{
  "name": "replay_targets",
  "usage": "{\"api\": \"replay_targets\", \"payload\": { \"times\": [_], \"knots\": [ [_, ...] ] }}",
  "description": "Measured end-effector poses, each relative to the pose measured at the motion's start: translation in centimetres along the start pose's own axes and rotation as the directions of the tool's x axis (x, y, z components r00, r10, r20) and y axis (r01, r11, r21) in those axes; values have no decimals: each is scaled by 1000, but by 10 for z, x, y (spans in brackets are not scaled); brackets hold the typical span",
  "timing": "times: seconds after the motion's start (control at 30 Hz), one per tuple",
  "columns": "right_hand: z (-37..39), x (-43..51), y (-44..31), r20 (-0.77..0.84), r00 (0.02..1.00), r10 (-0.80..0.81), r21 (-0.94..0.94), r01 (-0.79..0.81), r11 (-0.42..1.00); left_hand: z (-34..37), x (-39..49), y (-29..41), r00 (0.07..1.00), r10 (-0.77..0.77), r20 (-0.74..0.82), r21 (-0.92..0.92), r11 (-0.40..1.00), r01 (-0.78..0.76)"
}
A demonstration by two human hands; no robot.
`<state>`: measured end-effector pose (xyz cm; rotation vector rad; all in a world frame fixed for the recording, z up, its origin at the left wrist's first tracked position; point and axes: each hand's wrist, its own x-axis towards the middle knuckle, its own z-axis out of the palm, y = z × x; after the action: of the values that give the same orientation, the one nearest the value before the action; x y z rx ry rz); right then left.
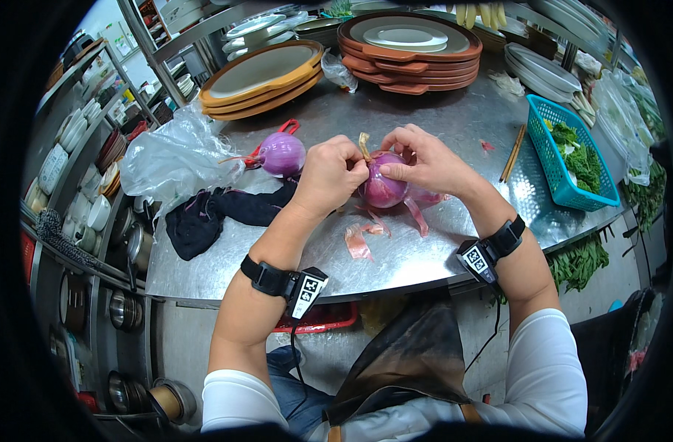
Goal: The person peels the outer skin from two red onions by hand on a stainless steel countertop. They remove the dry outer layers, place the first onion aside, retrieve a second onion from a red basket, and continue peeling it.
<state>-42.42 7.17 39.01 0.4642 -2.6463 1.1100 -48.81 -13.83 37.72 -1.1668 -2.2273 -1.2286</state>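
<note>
A red onion (385, 185) with a dry stem sits on the steel table between my hands. The fingers of my left hand (334, 171) pinch at its top beside the stem. My right hand (425, 160) grips the onion's upper right side, thumb on the front. Strips of papery onion skin (359, 241) lie below it, and a longer strip hangs at its right. To the left is a peeled purple onion (282, 154), with a red band or tie behind it. A dark cloth (195, 224) lies crumpled left of my left forearm.
Clear plastic bag (173, 154) at the left; orange-rimmed platters (259, 83) and stacked brown-rimmed platters (414, 66) at the back. Wooden chopsticks (513, 153) lie beside a teal basket (582, 200) of leafy greens on the right. A shelf of dishes (99, 212) stands left.
</note>
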Motion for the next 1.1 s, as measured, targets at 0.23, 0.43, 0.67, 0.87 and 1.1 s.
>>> {"api": "replay_targets", "payload": {
  "times": [0.23,0.43,0.67,0.87,1.1],
  "knots": [
    [-1,1,2,18,1000,-11,88,9,996,2,3,-8,927,-357,112,-176,911,372],
    [-3,1,5,41,999,-16,112,11,994,1,4,-10,775,-550,311,-460,627,629],
    [7,0,1,-75,957,-279,11,281,960,11,-1,2,866,-406,292,-528,687,500],
    [10,4,6,-284,939,-195,94,229,969,12,4,0,803,-539,254,-647,522,555],
    [11,11,24,-164,912,375,722,-148,676,5,7,-18,720,-668,189,-750,375,545]
  ]
}}
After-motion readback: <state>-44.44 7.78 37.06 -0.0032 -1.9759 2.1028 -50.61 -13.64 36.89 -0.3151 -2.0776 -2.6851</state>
